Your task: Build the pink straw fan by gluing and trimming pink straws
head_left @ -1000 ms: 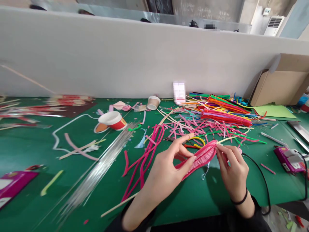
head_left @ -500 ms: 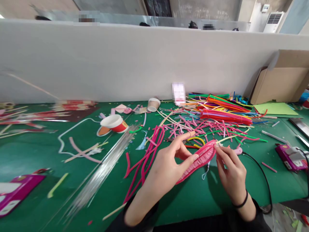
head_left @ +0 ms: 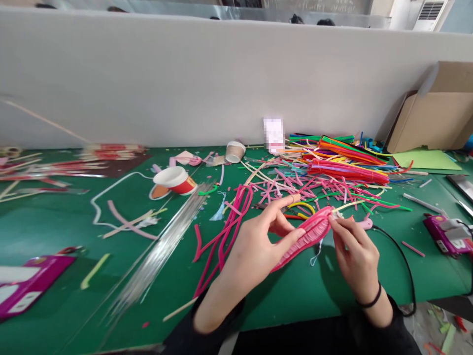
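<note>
Head view: both hands [head_left: 258, 251] pinch pink leaf piece [head_left: 308, 234]

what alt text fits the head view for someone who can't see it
Two bare hands, left hand and right hand, hold a pink leaf-shaped craft piece above a green table strewn with coloured strips.

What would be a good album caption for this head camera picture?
Two hands, left hand and right hand, hold a pink woven piece above a green table.

Green table [head_left: 55, 227], white partition wall [head_left: 185, 79], wall air-conditioner [head_left: 428, 10] behind.
</note>
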Motion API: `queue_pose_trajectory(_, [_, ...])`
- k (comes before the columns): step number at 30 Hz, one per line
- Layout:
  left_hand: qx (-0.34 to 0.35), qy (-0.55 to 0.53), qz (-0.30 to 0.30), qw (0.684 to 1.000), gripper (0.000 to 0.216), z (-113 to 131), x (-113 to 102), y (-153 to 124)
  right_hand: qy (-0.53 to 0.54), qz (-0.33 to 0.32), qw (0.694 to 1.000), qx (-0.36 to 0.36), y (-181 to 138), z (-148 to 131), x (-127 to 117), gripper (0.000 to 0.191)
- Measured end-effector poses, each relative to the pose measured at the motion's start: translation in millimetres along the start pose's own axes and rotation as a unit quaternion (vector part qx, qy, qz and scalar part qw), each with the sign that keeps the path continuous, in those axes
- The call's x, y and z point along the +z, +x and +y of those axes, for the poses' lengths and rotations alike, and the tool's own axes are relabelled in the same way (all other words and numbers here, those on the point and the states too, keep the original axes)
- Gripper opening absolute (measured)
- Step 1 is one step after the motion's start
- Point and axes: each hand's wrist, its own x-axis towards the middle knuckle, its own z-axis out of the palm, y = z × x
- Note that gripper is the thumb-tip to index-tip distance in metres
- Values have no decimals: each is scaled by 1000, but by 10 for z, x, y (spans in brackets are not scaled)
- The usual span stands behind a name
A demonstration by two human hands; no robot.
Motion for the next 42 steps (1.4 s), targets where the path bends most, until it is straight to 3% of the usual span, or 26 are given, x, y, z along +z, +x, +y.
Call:
queue_pose_trajectory(19, [8, -13, 0, 1000, 48, -30, -14, -19, 11, 60, 998, -10, 16, -15, -14, 44])
queue_pose_trajectory(26, [21, -15, 1, 1000, 51, -47, -27, -26, 33, 36, 999, 4, -85, -47, -74, 44])
queue_pose_trajectory(37, [32, -10, -11, 999, 43, -51, -33, -17, 37, 71, 997, -6, -40, -23, -32, 47])
queue_pose_trajectory(42, [36, 8, -11, 999, 43, -43, -40, -6, 16, 42, 999, 0, -10, -6, 12, 45])
